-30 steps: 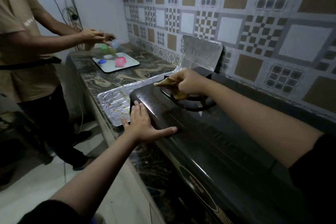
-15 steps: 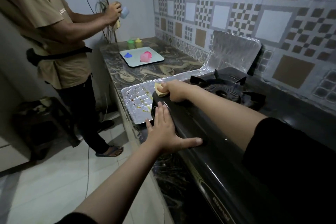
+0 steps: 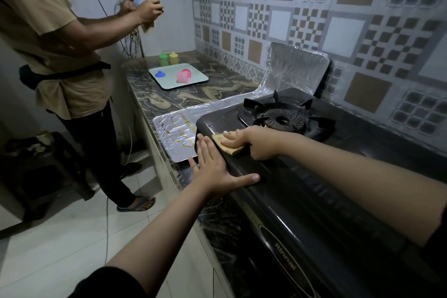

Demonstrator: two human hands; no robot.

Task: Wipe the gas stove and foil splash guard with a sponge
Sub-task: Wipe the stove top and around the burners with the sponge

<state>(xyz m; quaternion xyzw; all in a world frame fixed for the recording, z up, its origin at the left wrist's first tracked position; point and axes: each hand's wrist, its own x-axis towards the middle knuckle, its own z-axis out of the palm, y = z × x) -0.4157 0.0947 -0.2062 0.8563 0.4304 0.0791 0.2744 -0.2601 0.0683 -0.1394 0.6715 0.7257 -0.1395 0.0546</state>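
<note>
One marble counter (image 3: 193,94) (patterned tiles (image 3: 314,19))

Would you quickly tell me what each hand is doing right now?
Left hand: open, fingers straight, resting flat on the stove edge.
Right hand: presses the sponge onto the stove top, fingers over it.

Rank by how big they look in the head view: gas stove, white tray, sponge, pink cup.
1. gas stove, nearest the camera
2. white tray
3. sponge and pink cup: look alike; sponge partly covered, cup farther.
</note>
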